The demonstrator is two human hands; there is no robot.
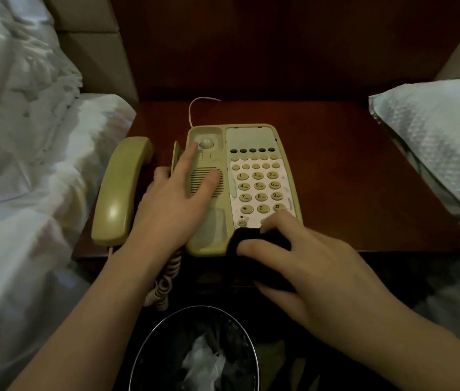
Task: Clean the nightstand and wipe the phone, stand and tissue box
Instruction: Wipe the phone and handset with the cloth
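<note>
Watching from the remote feed: beige plastic push-button desk phone (251,176) is sitting mid-top on the dark red-brown wooden nightstand (350,179). Left hand (175,204) is lying on the phone's cradle side, fingers straight and spread, pressing flat. Right hand (305,263) is gripping a dark bunched cloth (254,238) against the phone's near edge, fingers curled round it. Beige curved handset (121,190) is lying off-hook just left of the phone. Round black mesh wastebasket (195,351) is standing below the phone.
</note>
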